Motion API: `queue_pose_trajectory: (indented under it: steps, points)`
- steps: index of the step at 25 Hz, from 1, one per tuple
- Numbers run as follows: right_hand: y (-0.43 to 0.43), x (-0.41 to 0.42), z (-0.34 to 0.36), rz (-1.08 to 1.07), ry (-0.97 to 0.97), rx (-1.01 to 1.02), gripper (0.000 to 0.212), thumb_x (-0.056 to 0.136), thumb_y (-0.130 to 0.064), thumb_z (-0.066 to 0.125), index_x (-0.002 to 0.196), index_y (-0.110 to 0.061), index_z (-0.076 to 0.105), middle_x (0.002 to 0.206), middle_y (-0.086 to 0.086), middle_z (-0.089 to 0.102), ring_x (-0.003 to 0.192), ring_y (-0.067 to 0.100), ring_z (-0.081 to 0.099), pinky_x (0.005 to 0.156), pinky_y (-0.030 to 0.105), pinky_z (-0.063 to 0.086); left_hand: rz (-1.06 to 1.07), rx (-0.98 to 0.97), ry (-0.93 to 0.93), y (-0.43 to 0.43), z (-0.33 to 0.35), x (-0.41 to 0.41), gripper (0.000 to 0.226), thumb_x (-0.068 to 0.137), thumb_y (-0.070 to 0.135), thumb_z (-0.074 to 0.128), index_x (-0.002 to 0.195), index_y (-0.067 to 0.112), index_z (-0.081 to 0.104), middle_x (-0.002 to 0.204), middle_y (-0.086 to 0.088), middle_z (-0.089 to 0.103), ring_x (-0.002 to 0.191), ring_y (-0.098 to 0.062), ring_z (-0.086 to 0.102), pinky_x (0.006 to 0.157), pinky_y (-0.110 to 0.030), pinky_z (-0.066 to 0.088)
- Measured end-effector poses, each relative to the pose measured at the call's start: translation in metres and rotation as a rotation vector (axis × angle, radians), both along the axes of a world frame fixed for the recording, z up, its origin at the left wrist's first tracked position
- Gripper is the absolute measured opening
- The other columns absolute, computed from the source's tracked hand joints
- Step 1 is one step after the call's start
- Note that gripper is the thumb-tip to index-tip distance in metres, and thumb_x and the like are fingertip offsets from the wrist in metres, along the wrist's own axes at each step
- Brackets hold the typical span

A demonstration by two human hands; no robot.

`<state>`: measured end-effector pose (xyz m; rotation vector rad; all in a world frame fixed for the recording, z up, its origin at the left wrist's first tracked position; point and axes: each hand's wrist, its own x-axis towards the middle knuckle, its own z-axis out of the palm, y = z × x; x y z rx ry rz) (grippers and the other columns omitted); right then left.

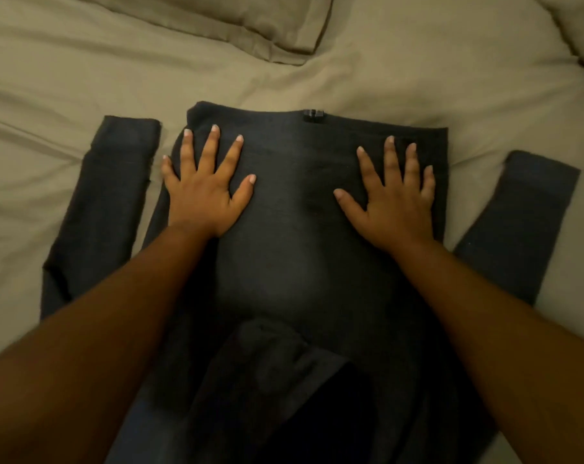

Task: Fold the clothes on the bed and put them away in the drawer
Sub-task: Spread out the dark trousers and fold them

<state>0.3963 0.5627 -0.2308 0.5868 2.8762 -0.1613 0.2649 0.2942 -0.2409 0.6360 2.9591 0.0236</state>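
Outside the left grip, a dark grey sleeve lies straight on the beige bed, its cuff about level with that grip's fingertips, a strip of sheet showing between cuff and body. The left grip, a bare hand, is released: fingers straight and spread, palm pressed flat on the dark grey top, which lies on the bed beneath both grips with its far edge just beyond the fingertips. Between the two grips the cloth lies smooth. Beyond them, on that far edge and nearer the right grip, sits a small black tab, too small and blurred to read. Nearer the person than the grips, between the forearms, a bunched fold of the same cloth lies on the top. The right grip is likewise released, fingers straight and palm flat on the top near its right edge. Outside it, the other sleeve angles away across the sheet. Well beyond the grips lies a beige pillow.
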Motion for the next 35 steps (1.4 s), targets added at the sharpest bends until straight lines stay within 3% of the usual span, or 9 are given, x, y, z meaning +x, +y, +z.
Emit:
queue_pose_trajectory:
  steps: [3, 6, 10, 12, 16, 20, 25, 30, 35]
  points:
    - [0.011, -0.008, 0.033, 0.030, -0.231, -0.155, 0.088, 0.086, -0.086, 0.021, 0.159, -0.043, -0.004, 0.168, 0.004, -0.018, 0.153, 0.034, -0.018, 0.122, 0.058, -0.006, 0.037, -0.168, -0.218, 0.008, 0.035, -0.003, 0.072, 0.094, 0.075, 0.013, 0.156, 0.046, -0.006, 0.168, 0.002, -0.015, 0.151, -0.036, -0.019, 0.116, -0.070, -0.006]
    - [0.007, 0.031, 0.069, -0.086, -0.081, -0.235, 0.080, 0.096, -0.069, 0.038, 0.160, -0.026, 0.020, 0.169, 0.013, 0.004, 0.154, 0.036, 0.004, 0.123, 0.055, 0.012, -0.012, -0.102, -0.218, 0.032, 0.085, 0.071, 0.071, 0.100, 0.063, 0.028, 0.160, 0.030, 0.010, 0.169, -0.006, -0.007, 0.153, -0.037, -0.009, 0.120, -0.064, 0.001]
    - [0.012, 0.143, 0.076, -0.703, 0.155, -0.068, 0.075, 0.092, -0.057, 0.055, 0.148, -0.010, 0.039, 0.156, 0.017, 0.033, 0.140, 0.039, 0.033, 0.108, 0.055, 0.032, -0.212, 0.425, -0.160, 0.056, 0.112, 0.305, 0.064, 0.090, 0.046, 0.059, 0.144, 0.013, 0.049, 0.159, -0.012, 0.036, 0.145, -0.031, 0.034, 0.113, -0.046, 0.031]
    - [0.025, 0.181, 0.075, -0.961, 0.038, -0.156, 0.070, 0.093, -0.056, 0.057, 0.142, -0.008, 0.041, 0.149, 0.017, 0.037, 0.134, 0.040, 0.037, 0.103, 0.055, 0.037, -0.384, 0.362, -0.330, 0.047, 0.106, 0.403, 0.069, 0.081, 0.048, 0.064, 0.141, 0.016, 0.050, 0.157, -0.010, 0.038, 0.141, -0.029, 0.041, 0.106, -0.043, 0.042]
    - [0.038, 0.213, 0.067, -0.965, 0.094, -0.483, 0.066, 0.092, -0.044, 0.069, 0.139, -0.005, 0.042, 0.144, 0.020, 0.050, 0.130, 0.041, 0.050, 0.107, 0.048, 0.043, -0.464, 0.139, -0.487, 0.016, 0.079, 0.470, 0.061, 0.068, 0.044, 0.073, 0.124, 0.022, 0.060, 0.154, -0.007, 0.044, 0.135, -0.025, 0.050, 0.098, -0.037, 0.051]
    - [0.042, 0.211, 0.077, -1.086, 0.260, -0.908, 0.050, 0.088, -0.028, 0.071, 0.132, -0.007, 0.060, 0.129, 0.013, 0.065, 0.114, 0.032, 0.063, 0.099, 0.043, 0.053, -0.455, 0.267, -0.393, 0.004, 0.059, 0.470, 0.013, 0.081, 0.019, 0.062, 0.092, 0.014, 0.066, 0.137, -0.013, 0.058, 0.125, -0.029, 0.059, 0.096, -0.033, 0.053]
    - [0.064, 0.223, 0.111, -1.496, 0.437, -1.532, 0.035, 0.085, -0.026, 0.069, 0.113, -0.005, 0.071, 0.110, 0.019, 0.072, 0.104, 0.034, 0.069, 0.088, 0.045, 0.059, -0.412, 0.427, -0.438, 0.000, 0.083, 0.468, 0.014, 0.081, 0.022, 0.064, 0.090, 0.012, 0.064, 0.114, -0.009, 0.063, 0.107, -0.026, 0.060, 0.092, -0.032, 0.050]
    - [0.082, 0.214, 0.137, -1.491, 0.595, -1.446, 0.037, 0.097, -0.036, 0.062, 0.125, -0.013, 0.066, 0.118, 0.014, 0.068, 0.100, 0.031, 0.065, 0.081, 0.040, 0.057, -0.034, 0.455, -0.773, -0.003, 0.128, 0.467, 0.053, 0.091, 0.044, 0.038, 0.127, 0.014, 0.061, 0.112, -0.008, 0.071, 0.104, -0.023, 0.066, 0.088, -0.030, 0.049]
    - [0.056, 0.124, 0.165, -0.908, 0.646, -0.870, 0.043, 0.107, -0.026, 0.040, 0.149, -0.021, 0.048, 0.147, 0.000, 0.052, 0.129, 0.015, 0.052, 0.109, 0.021, 0.036, 0.401, 0.696, -0.719, -0.013, 0.151, 0.449, 0.022, 0.101, 0.028, 0.055, 0.080, 0.030, 0.047, 0.070, 0.021, 0.058, 0.068, 0.000, 0.059, 0.060, -0.023, 0.040]
